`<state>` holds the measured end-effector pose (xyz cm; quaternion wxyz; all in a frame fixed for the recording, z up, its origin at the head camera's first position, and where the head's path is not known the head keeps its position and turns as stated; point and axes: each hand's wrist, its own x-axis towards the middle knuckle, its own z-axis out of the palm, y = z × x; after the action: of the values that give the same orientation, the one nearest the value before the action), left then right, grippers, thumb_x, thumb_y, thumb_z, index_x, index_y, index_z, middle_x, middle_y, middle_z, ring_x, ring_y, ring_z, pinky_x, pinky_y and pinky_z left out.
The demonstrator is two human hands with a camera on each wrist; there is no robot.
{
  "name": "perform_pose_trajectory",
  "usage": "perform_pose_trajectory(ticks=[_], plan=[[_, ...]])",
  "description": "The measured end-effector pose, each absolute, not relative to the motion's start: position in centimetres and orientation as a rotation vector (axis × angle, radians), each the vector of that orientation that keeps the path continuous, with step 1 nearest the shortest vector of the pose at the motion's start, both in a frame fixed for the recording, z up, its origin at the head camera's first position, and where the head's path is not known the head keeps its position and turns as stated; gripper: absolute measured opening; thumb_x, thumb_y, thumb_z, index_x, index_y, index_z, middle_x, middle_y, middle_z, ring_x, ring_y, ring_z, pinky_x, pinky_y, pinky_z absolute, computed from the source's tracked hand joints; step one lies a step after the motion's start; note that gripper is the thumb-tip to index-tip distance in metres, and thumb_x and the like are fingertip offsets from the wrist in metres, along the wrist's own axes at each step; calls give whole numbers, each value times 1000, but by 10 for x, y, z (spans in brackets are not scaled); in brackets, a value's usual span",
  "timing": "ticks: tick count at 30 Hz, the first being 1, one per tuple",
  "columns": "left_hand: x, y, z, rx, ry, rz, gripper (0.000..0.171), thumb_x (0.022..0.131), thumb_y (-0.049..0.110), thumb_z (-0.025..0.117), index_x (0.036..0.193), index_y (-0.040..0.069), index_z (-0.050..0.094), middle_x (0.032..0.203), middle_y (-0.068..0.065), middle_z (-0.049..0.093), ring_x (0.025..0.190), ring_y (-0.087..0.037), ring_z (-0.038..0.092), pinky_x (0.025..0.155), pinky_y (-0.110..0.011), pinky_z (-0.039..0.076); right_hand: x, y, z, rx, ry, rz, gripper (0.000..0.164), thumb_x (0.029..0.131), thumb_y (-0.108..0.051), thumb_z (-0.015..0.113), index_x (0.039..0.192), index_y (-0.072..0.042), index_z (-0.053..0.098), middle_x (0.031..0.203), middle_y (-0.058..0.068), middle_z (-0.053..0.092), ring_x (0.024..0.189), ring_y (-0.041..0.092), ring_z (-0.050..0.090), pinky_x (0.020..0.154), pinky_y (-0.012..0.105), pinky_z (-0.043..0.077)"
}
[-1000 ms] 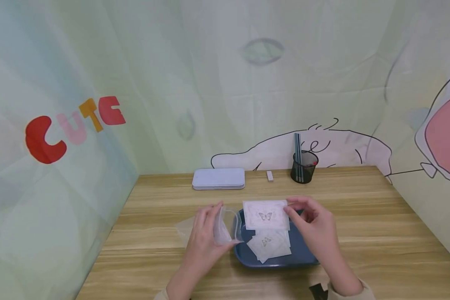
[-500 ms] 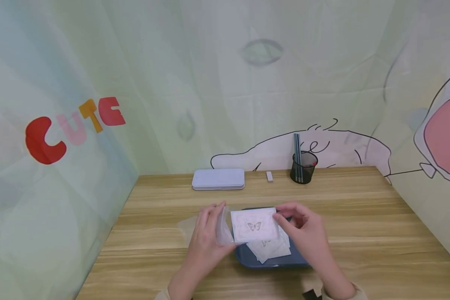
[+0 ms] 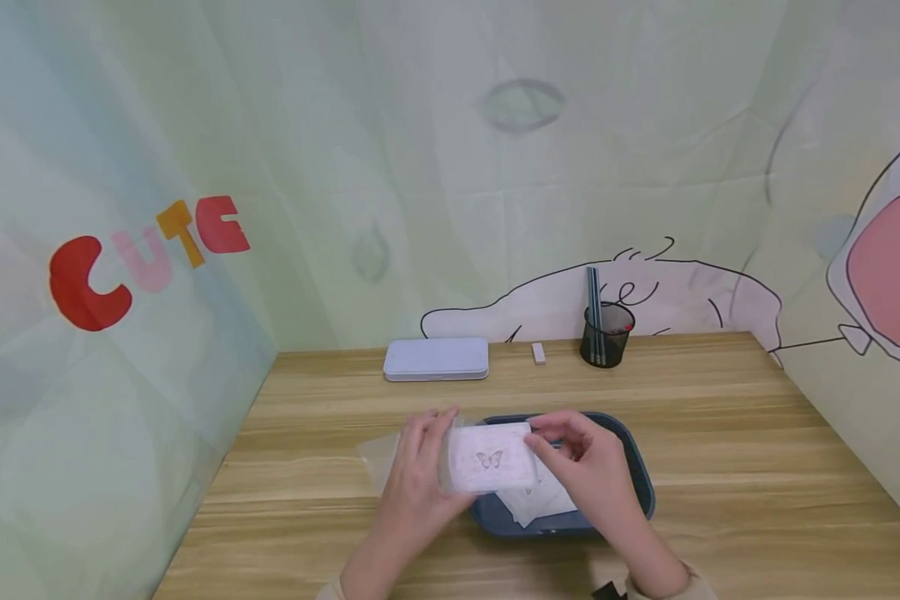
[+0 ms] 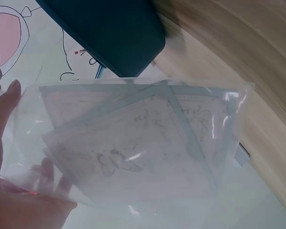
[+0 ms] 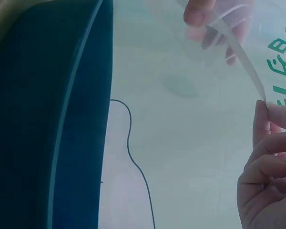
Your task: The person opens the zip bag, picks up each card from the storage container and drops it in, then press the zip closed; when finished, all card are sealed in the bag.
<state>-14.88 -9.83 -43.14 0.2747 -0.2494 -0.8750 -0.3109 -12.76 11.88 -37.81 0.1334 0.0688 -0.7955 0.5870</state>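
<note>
My left hand (image 3: 412, 471) grips a clear plastic bag (image 3: 378, 458) by its mouth, the thumb and fingers spreading it. Several printed cards (image 4: 143, 157) show through the bag (image 4: 24, 119) in the left wrist view, one with a butterfly. A pale pink card (image 3: 491, 477) with a butterfly reaches from my right hand (image 3: 581, 462) into the bag's mouth. Thumb and forefinger pinch that card by its right edge. In the right wrist view the card appears edge-on as a thin strip (image 5: 250, 69). Below the hands lie more cards (image 3: 547, 504) on a dark blue tray (image 3: 642, 479).
At the back of the wooden table (image 3: 757, 467) lie a pale lilac tin case (image 3: 437, 358) and a small eraser (image 3: 539, 354). A black mesh pen cup (image 3: 615, 342) with pencils stands beside them. Printed fabric walls (image 3: 330, 208) enclose the table's back and sides.
My right hand has carried the butterfly card left and slightly down, from over the tray into the bag's mouth. The left hand has hardly moved and still holds the bag.
</note>
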Motion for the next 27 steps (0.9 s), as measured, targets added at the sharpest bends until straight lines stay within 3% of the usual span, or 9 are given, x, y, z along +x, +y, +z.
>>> perform_pose_trajectory(ticks=[6,10,14,19,25,27], plan=[[-149,-97,-435,-712,-2319,-839,101,49,21,94,137,4,47,118,-8,48,115,-25,45,110,-46,30,-140,117,-403,231,-2320,1679,13,82,-20,77,93,-21,72,78,-9,68,51,14,45,41,21,34],[-149,-96,-435,-724,-2318,-833,99,49,22,93,136,4,48,119,-7,49,114,-23,45,108,-42,35,-142,113,-408,278,-2297,1690,13,81,-26,77,93,-23,72,78,-10,69,51,15,46,41,22,35],[-148,-95,-436,-766,-2286,-846,97,49,21,93,134,3,49,118,-9,49,112,-24,46,98,-37,45,-144,107,-411,305,-2301,1701,13,81,-25,77,93,-24,72,77,-10,69,52,15,46,42,21,35],[-147,-91,-438,-803,-2264,-844,96,49,19,93,133,2,50,120,-11,49,114,-27,47,99,-42,45,-145,97,-415,334,-2305,1684,14,82,-21,77,94,-27,72,77,-14,69,53,15,49,44,21,39],[-147,-86,-439,-826,-2271,-823,93,52,22,94,133,0,51,122,-11,50,117,-28,46,107,-50,35,-146,90,-418,354,-2311,1632,16,81,-20,78,93,-29,72,77,-18,68,52,12,49,45,22,42],[-147,-84,-440,-833,-2274,-830,93,53,21,94,133,1,51,122,-11,50,117,-28,46,105,-49,38,-147,88,-421,355,-2319,1620,17,80,-20,79,92,-28,71,76,-18,67,52,11,49,45,23,43]])
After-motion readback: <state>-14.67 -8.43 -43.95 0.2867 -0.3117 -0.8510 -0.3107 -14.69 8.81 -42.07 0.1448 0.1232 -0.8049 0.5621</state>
